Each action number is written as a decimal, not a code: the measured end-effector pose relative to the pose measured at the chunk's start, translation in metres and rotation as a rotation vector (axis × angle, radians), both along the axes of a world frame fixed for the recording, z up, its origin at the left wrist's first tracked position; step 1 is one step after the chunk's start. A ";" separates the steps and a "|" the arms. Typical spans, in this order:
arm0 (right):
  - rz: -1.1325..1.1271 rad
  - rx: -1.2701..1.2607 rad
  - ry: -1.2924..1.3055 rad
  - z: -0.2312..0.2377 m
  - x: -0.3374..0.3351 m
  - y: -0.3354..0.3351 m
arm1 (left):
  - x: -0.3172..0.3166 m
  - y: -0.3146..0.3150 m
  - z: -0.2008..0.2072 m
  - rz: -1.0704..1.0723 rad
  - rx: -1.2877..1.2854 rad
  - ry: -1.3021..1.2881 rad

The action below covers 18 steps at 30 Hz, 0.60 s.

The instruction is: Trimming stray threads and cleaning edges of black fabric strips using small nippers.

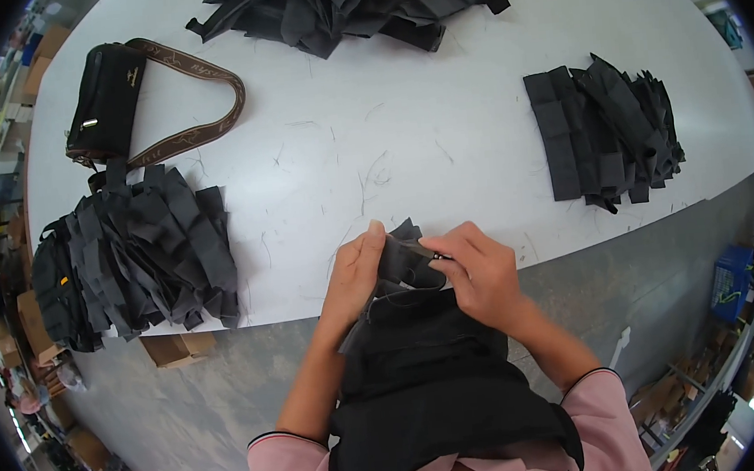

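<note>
At the table's near edge, my left hand [357, 269] is closed on a piece of dark grey fabric [416, 272], its thumb pointing up along the cloth. My right hand [481, 273] pinches a small dark tool [440, 256] against the fabric's upper edge. Fingers hide most of that tool, so its exact kind cannot be made out. The cloth is creased, and part of it hangs down over my black apron [432, 356]. A pale thread edge shows along its lower side.
Stacks of dark fabric strips lie at left [149, 246], right [601, 135] and far side [348, 5] of the white table [300, 179]. A black bag [105, 98] with a brown strap and a dark backpack [60, 286] are at left. Loose threads [372, 182] litter the middle.
</note>
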State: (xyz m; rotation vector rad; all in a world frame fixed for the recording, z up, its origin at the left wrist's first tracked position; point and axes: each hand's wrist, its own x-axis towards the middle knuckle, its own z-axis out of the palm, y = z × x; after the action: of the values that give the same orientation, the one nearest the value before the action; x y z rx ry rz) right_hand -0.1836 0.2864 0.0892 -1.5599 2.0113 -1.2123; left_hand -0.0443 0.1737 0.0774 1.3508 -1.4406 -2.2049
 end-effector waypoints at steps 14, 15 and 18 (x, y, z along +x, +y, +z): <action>0.419 0.095 0.169 0.028 -0.029 -0.010 | 0.002 -0.008 0.010 -0.156 0.151 0.013; 0.432 0.090 0.181 0.029 -0.029 -0.011 | 0.002 -0.009 0.010 -0.155 0.152 0.013; 0.460 0.063 0.192 0.028 -0.030 -0.012 | 0.002 -0.009 0.007 -0.187 0.145 0.029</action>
State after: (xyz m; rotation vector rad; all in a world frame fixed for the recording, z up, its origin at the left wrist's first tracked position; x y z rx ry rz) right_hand -0.2137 0.2746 0.1174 -2.0233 1.6374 -0.8399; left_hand -0.0419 0.1650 0.0841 1.2662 -1.4766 -2.4790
